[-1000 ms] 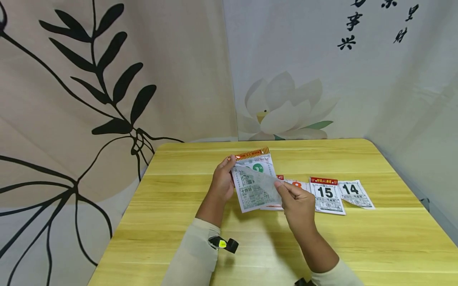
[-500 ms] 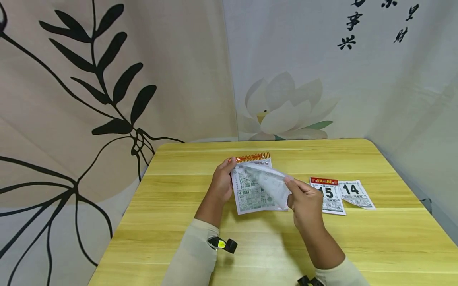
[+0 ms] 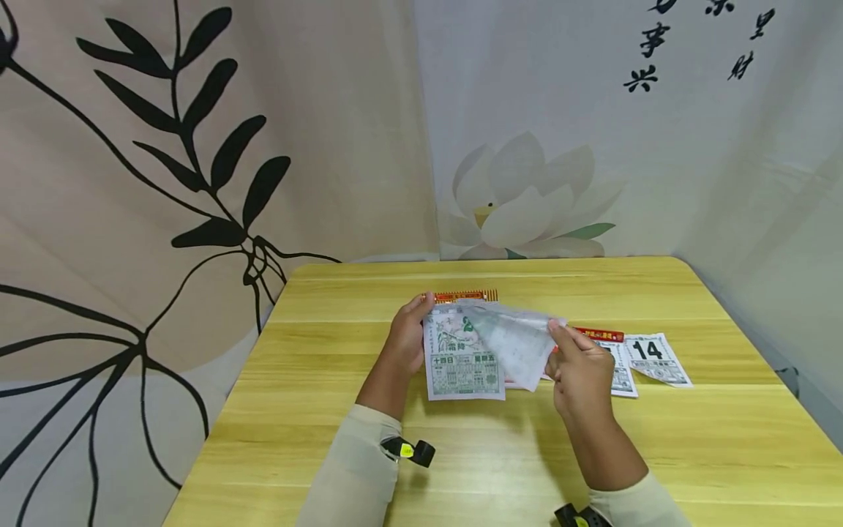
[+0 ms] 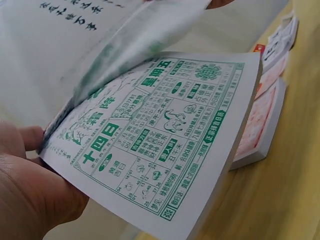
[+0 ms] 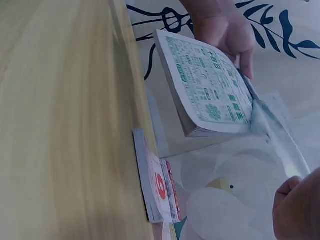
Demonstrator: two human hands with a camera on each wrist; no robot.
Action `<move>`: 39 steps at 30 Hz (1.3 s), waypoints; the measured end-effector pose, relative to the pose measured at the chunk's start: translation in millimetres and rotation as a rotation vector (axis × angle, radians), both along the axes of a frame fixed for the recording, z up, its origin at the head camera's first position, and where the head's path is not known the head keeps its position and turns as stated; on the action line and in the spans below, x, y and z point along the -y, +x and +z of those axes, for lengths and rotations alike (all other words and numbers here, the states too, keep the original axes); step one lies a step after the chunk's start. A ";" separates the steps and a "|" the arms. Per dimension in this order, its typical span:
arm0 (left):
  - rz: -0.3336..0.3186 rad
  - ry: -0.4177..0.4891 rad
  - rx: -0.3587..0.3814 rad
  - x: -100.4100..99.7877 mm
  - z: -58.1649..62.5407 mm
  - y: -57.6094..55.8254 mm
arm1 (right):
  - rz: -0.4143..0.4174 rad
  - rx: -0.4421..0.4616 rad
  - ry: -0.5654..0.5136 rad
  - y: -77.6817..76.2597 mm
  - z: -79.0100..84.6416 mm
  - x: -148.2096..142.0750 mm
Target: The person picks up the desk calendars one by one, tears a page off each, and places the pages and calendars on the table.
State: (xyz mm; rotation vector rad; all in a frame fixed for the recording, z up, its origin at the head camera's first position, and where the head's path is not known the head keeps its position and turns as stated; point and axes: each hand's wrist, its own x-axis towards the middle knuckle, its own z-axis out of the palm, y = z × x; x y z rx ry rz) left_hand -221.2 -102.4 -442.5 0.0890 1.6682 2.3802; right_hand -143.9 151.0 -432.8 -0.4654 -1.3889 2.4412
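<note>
My left hand (image 3: 407, 337) grips a thick tear-off calendar (image 3: 464, 373) at its upper left edge, below a red and gold header strip (image 3: 461, 296). Green print covers the page now on top, plainly seen in the left wrist view. A thin loose-hanging sheet (image 3: 523, 348) is peeled back from that page towards the right, creased and slanting across the pad's top. Its far corner is pinched between the thumb and fingers of my right hand (image 3: 582, 373). In the right wrist view the sheet (image 5: 280, 135) stretches from the binding to the right hand (image 5: 300, 207).
Behind the hands lies another calendar pad (image 5: 155, 192) with red print, mostly hidden in the head view. To its right are a red-topped calendar (image 3: 622, 369), partly covered by the right hand, and a sheet marked 14 (image 3: 658, 359). All rest on the wooden table (image 3: 461, 461).
My right hand has moved to the right, drawing the sheet across and baring more of the green page below. The left hand stays nearly in place, while the held calendar's top has dipped slightly.
</note>
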 end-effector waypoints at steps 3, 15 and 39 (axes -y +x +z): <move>0.012 -0.005 0.006 2.4 -0.1 -0.2 | -0.039 -0.006 -0.037 -2.2 1.4 -4.0; 0.048 -0.009 0.035 10.3 -1.0 -2.4 | -0.136 -0.051 -0.132 -9.4 1.9 -23.0; 0.086 -0.076 0.096 33.4 -7.2 -8.9 | -0.177 -0.013 -0.146 -13.6 -0.2 -37.9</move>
